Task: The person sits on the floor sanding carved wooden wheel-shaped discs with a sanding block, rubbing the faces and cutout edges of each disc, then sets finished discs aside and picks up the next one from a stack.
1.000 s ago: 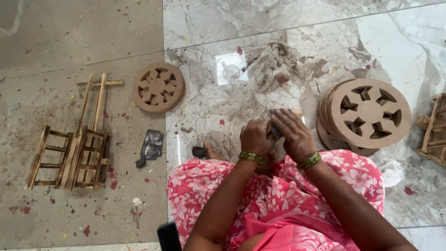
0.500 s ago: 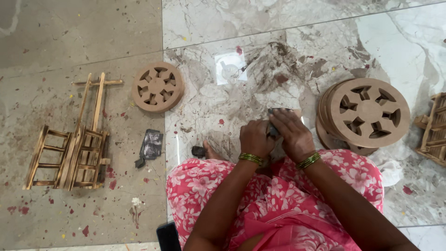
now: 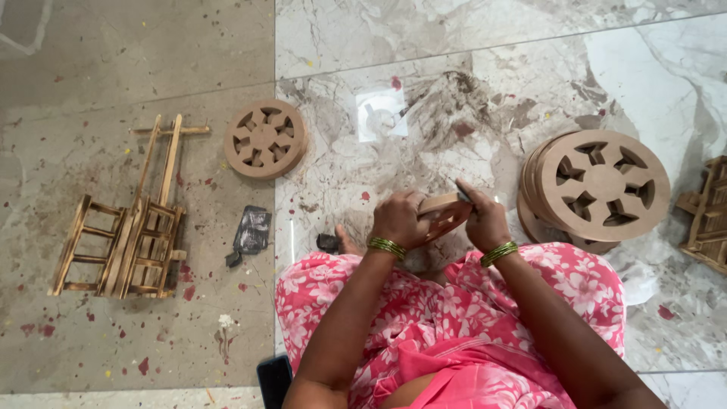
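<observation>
tan wooden wheel (image 3: 443, 214) between the hands; green bangles (image 3: 386, 246) at both wrists; pink white-flowered cloth (image 3: 454, 318) below; grey-veined marble floor (image 3: 454, 45) above.

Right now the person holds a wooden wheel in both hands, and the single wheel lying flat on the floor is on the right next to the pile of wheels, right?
Not quite. Both hands, left hand and right hand, do hold a wooden wheel, but the single wheel lies on the left, near the wooden cart frame. The pile of wheels is on the right. The head view shows it.
</observation>
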A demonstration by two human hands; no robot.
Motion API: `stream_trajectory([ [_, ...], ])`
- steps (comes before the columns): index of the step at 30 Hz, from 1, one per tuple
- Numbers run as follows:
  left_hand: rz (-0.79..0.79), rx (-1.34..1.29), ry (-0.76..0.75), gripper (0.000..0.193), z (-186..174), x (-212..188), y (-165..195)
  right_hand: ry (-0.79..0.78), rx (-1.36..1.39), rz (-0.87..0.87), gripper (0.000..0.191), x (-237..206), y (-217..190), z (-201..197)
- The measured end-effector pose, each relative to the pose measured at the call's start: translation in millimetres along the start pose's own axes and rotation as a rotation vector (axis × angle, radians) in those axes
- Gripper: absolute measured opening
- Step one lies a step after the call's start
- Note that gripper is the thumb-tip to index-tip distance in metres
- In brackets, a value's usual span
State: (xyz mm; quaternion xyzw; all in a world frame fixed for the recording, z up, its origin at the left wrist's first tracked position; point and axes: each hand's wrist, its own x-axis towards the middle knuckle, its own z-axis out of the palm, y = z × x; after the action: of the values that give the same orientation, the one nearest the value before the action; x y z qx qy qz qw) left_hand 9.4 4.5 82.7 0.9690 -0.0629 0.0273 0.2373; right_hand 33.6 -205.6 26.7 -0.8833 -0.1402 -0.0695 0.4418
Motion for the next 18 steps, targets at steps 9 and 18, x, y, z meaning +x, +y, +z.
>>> stream_trajectory([
  [9,-0.008,-0.175,0.25,0.037,39.9,4.6,30.4,0.24,-0.378,-0.472,0.045,1.9,-39.4,-10.5],
  [18,0.028,-0.165,0.283,0.036,38.1,-13.3,26.0,0.003,-0.183,0.507,0.061,5.2,4.9,-30.0],
])
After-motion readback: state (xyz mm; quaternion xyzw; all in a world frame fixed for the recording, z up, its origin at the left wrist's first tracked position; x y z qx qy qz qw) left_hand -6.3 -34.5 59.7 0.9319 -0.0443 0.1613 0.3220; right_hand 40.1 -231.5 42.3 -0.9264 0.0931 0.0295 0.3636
